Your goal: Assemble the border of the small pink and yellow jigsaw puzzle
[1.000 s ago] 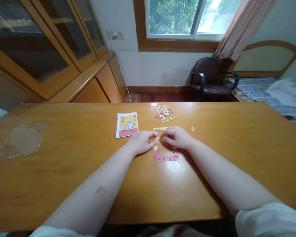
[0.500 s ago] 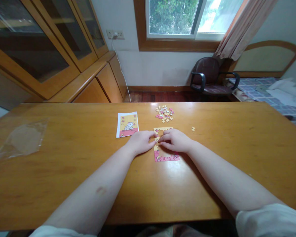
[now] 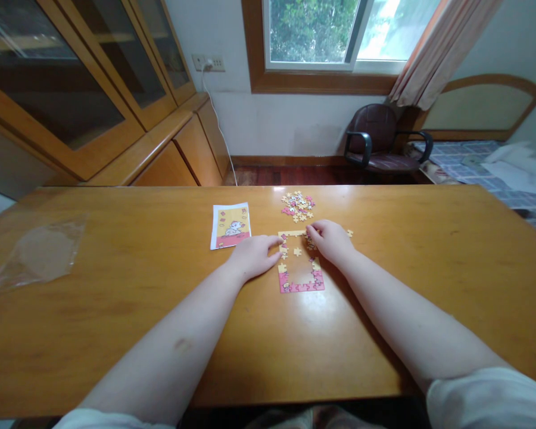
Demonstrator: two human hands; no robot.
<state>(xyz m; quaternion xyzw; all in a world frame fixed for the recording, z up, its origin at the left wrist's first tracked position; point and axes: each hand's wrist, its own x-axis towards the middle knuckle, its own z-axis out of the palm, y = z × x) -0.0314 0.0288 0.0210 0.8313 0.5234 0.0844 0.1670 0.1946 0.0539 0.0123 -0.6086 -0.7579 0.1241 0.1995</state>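
Puzzle border (image 3: 301, 288) mostly laid on the surface (image 3: 268, 357), middle unassembled, loose pieces (image 3: 298, 205) heaped beyond; your left hand (image 3: 255, 257) steadies, fingers parted, your right hand's (image 3: 333, 241) fingers bunched far right, hold unclear.

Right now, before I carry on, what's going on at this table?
A person has both bare hands at a partly assembled jigsaw border. The left hand is at its left side, fingers parted; the right hand is at its upper right, with the fingertips together, though whether they pinch a piece can't be told. One loose yellow piece lies inside the border. Beyond it is a pile of loose pieces, and a picture card lies to the left.
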